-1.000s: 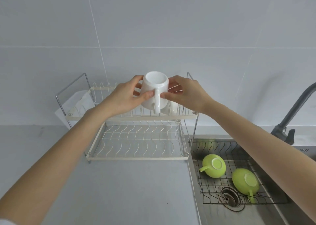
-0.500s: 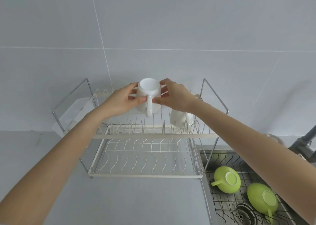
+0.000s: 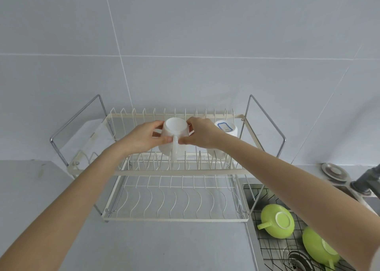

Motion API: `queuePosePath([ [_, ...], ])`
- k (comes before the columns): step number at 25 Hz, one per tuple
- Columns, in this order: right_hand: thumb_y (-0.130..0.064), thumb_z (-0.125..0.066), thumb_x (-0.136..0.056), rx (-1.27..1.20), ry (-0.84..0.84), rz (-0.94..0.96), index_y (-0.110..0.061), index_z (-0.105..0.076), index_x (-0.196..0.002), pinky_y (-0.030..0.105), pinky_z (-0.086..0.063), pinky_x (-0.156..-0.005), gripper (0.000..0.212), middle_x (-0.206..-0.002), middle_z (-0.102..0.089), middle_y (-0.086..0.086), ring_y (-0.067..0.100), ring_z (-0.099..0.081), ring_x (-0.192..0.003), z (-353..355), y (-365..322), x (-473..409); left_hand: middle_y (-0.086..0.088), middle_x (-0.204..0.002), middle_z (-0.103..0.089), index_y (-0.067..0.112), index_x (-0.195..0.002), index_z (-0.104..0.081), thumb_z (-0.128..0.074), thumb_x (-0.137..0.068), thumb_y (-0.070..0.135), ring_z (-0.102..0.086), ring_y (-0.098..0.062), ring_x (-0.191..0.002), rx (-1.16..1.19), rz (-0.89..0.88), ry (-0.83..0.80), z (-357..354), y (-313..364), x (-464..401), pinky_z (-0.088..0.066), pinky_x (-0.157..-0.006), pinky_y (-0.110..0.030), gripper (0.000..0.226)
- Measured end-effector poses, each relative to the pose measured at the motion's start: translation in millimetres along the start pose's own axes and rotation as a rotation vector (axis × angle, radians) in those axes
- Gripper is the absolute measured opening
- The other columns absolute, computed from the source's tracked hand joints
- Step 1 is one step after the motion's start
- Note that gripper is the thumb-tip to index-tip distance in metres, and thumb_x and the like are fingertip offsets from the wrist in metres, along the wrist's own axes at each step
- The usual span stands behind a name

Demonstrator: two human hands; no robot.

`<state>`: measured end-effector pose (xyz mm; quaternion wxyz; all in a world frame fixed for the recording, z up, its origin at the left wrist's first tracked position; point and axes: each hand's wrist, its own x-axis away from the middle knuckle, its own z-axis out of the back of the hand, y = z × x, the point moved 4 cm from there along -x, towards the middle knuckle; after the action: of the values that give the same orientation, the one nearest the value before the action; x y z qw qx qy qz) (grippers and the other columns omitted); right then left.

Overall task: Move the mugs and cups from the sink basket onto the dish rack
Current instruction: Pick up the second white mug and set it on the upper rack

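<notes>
white mug (image 3: 174, 136), inverted, lowered since a moment ago onto the upper tier of the dish rack (image 3: 176, 173), beside another white mug (image 3: 225, 130). left hand (image 3: 144, 138) and right hand (image 3: 202, 136) grip it. two green cups (image 3: 276, 220) remain in the sink basket (image 3: 267, 254).

Pale grey tiled wall (image 3: 205, 34), grey countertop (image 3: 164, 246)

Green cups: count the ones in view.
2. One green cup lies upside down in the sink basket; the other lies nearer, right of it. None looks hidden.
</notes>
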<state>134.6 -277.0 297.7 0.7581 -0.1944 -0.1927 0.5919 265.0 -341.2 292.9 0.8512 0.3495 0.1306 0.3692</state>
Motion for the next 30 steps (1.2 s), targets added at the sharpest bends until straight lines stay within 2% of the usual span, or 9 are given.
queuePosePath([
  [4, -0.033, -0.066, -0.080, 0.030, -0.017, -0.007, -0.004, -0.051, -0.123, 0.039, -0.047, -0.097, 0.053, -0.124, -0.060, 0.012, 0.027, -0.053, -0.116, 0, -1, -1, -0.004, -0.136, -0.053, 0.014, -0.133, -0.044, -0.059, -0.085, 0.024, -0.056, -0.021, -0.118, 0.009, 0.022, -0.041, -1, -1, 0, -0.039, -0.091, -0.027, 0.050],
  [11, -0.036, -0.064, -0.082, 0.033, -0.007, -0.033, -0.006, -0.046, -0.127, 0.040, -0.046, -0.097, 0.057, -0.128, -0.055, 0.012, 0.028, -0.051, -0.118, -4, -1, -2, -0.003, -0.136, -0.051, 0.017, -0.136, -0.039, -0.054, -0.089, 0.018, -0.052, -0.012, -0.105, -0.022, -0.004, -0.061, -2, 4, 0, -0.035, -0.087, -0.023, 0.049],
  [14, -0.035, -0.065, -0.081, 0.046, -0.014, -0.029, -0.006, -0.046, -0.127, 0.039, -0.047, -0.097, 0.057, -0.128, -0.056, 0.012, 0.028, -0.052, -0.117, -3, -1, -1, -0.002, -0.136, -0.051, 0.018, -0.136, -0.038, -0.054, -0.089, 0.019, -0.055, -0.013, -0.107, -0.018, -0.002, -0.067, -2, 4, 0, -0.037, -0.089, -0.025, 0.049],
  [16, -0.033, -0.064, -0.082, 0.088, -0.026, -0.020, -0.006, -0.045, -0.129, 0.039, -0.046, -0.097, 0.057, -0.129, -0.055, 0.013, 0.029, -0.052, -0.117, -2, -2, 1, -0.002, -0.140, -0.048, 0.018, -0.137, -0.036, -0.056, -0.088, 0.022, -0.056, -0.019, -0.114, -0.045, 0.032, -0.076, 0, 2, 1, -0.041, -0.096, -0.032, 0.053],
  [20, -0.031, -0.056, -0.089, 0.139, -0.006, 0.025, -0.003, -0.039, -0.135, 0.041, -0.041, -0.103, 0.056, -0.135, -0.051, 0.016, 0.031, -0.047, -0.123, 12, -3, 15, -0.008, -0.149, -0.034, 0.011, -0.144, -0.018, -0.053, -0.090, 0.023, -0.043, -0.026, -0.131, -0.197, 0.108, -0.035, 7, 13, 8, -0.033, -0.107, -0.034, 0.065],
  [25, -0.027, -0.044, -0.095, 0.320, 0.036, 0.193, -0.012, -0.032, -0.143, 0.033, -0.026, -0.113, 0.052, -0.151, -0.035, 0.006, 0.023, -0.032, -0.139, 40, -6, 60, -0.011, -0.146, -0.041, 0.013, -0.139, -0.033, -0.041, -0.094, 0.029, -0.039, -0.030, -0.133, -0.629, 0.059, 0.167, 20, 64, 35, -0.035, -0.106, -0.039, 0.049],
  [28, -0.027, -0.042, -0.096, 0.354, 0.105, 0.212, -0.013, -0.032, -0.143, 0.031, -0.023, -0.113, 0.051, -0.151, -0.034, 0.006, 0.021, -0.029, -0.140, 63, 2, 93, -0.009, -0.142, -0.046, 0.015, -0.135, -0.039, -0.039, -0.093, 0.032, -0.042, -0.030, -0.129, -0.730, 0.040, 0.223, 13, 101, 55, -0.040, -0.100, -0.041, 0.046],
  [30, -0.027, -0.041, -0.096, 0.365, 0.172, 0.220, -0.013, -0.032, -0.143, 0.029, -0.019, -0.114, 0.050, -0.150, -0.036, 0.007, 0.020, -0.026, -0.142, 77, 14, 118, -0.006, -0.143, -0.044, 0.015, -0.137, -0.037, -0.037, -0.093, 0.035, -0.041, -0.028, -0.130, -0.747, 0.005, 0.231, -4, 124, 71, -0.039, -0.099, -0.040, 0.047],
])
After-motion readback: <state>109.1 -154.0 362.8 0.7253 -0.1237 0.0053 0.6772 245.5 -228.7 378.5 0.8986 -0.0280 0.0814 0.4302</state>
